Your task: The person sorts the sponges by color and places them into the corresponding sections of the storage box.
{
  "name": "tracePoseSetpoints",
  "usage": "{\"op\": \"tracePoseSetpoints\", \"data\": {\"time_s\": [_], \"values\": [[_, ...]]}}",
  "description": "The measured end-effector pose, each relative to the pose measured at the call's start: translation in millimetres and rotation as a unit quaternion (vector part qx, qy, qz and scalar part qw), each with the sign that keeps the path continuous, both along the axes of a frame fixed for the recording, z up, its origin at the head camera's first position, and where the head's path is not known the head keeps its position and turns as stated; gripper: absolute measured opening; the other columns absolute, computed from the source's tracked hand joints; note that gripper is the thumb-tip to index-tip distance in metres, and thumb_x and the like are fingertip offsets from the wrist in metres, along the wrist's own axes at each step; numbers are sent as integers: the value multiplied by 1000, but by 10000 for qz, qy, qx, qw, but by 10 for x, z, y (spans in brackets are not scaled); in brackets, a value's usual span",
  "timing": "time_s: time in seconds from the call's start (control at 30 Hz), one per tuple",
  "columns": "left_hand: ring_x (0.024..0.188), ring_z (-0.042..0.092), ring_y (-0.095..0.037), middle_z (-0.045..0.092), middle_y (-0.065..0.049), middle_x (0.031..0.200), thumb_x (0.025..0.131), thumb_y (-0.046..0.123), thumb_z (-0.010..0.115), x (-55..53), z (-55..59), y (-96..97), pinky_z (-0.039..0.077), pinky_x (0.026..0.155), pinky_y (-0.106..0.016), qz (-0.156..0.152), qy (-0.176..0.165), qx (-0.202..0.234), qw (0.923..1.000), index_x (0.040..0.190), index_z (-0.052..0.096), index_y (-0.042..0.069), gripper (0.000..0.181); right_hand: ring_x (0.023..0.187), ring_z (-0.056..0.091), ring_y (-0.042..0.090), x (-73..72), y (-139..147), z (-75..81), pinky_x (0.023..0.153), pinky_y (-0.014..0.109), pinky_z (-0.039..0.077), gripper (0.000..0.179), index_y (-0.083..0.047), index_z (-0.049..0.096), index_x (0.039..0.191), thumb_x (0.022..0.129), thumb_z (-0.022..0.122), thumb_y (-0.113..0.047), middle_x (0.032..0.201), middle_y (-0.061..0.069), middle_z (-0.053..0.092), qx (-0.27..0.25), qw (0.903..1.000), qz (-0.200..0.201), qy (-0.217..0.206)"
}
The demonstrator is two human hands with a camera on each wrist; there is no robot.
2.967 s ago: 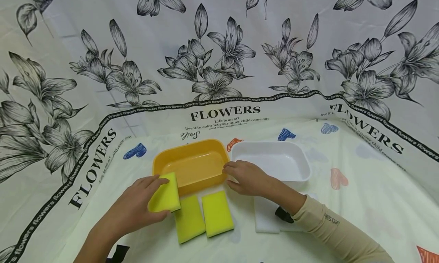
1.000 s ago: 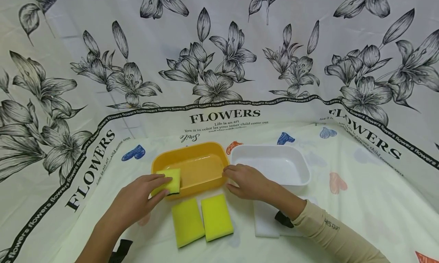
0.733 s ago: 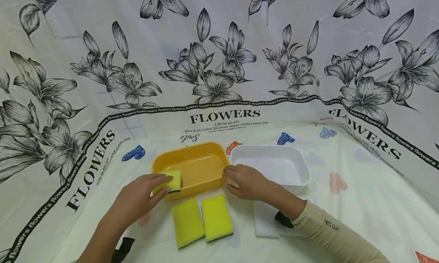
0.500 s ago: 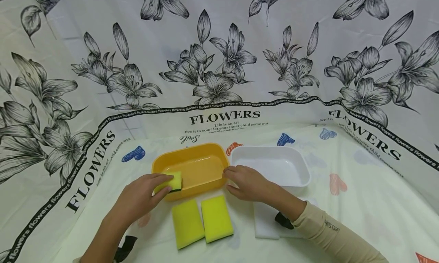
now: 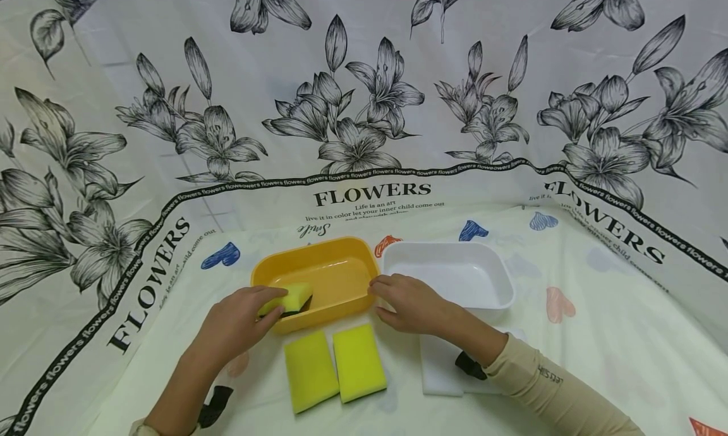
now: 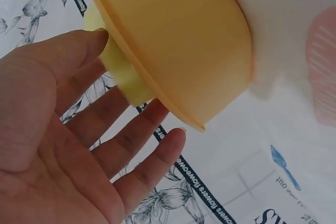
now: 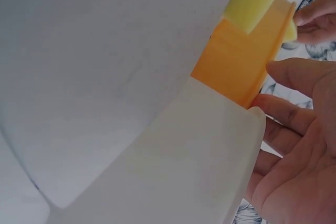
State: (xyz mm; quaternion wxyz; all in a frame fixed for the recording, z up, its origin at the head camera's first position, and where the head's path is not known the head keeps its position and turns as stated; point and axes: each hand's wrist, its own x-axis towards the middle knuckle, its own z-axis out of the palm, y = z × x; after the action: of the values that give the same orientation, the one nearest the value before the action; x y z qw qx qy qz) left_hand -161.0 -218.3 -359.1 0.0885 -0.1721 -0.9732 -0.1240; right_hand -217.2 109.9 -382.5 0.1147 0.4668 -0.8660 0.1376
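Note:
A yellow sponge [image 5: 297, 296] with a dark underside sits tilted over the left end of the orange plastic tub [image 5: 341, 300], partly inside it. My left hand [image 5: 239, 316] holds this sponge between thumb and fingers at the tub's rim. In the left wrist view, the tub wall covers much of the sponge [image 6: 123, 74]. My right hand [image 5: 412, 303] grips the tub's right front corner, where the white tub stands close beside it. Two more yellow sponges [image 5: 311, 371] lie side by side in front of the orange tub.
The white plastic tub [image 5: 455, 268] stands right of the orange one. White flat pieces [image 5: 440, 366] lie under my right forearm. A heart-printed cloth [image 5: 591, 360] covers the surface, and a flower-printed curtain [image 5: 483, 189] rises behind.
My left hand has brought its sponge from the tub's front left edge over the rim and inward, tilting it. The right hand stays at the tub's corner.

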Motion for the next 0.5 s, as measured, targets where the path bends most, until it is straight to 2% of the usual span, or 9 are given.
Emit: {"op": "tracePoseSetpoints", "data": {"time_s": [0.2,0.33,0.5], "values": [[103,66,-29,72,-1,107,99,34,63,-11,-41,30,54,84,-52,-42,-391,-135,9991,113,76,14,27,101,65,23,10,3,3,89,33,55,30,-3,66,116,89,75,-14,118,8,66,3,10000,-4,-15],[107,64,-32,72,-3,109,100,40,61,-1,-78,56,51,90,-55,-47,-307,-160,9994,112,76,13,33,100,65,23,10,5,0,88,33,55,30,-3,66,116,89,75,-15,118,8,66,5,10000,-14,-5],[121,56,-39,71,-5,116,101,50,52,-25,-111,81,43,99,-60,-131,-335,-141,9993,115,75,13,46,101,65,23,15,0,5,88,34,55,31,-3,66,117,89,75,-15,118,9,66,40,10000,-44,1]]}}
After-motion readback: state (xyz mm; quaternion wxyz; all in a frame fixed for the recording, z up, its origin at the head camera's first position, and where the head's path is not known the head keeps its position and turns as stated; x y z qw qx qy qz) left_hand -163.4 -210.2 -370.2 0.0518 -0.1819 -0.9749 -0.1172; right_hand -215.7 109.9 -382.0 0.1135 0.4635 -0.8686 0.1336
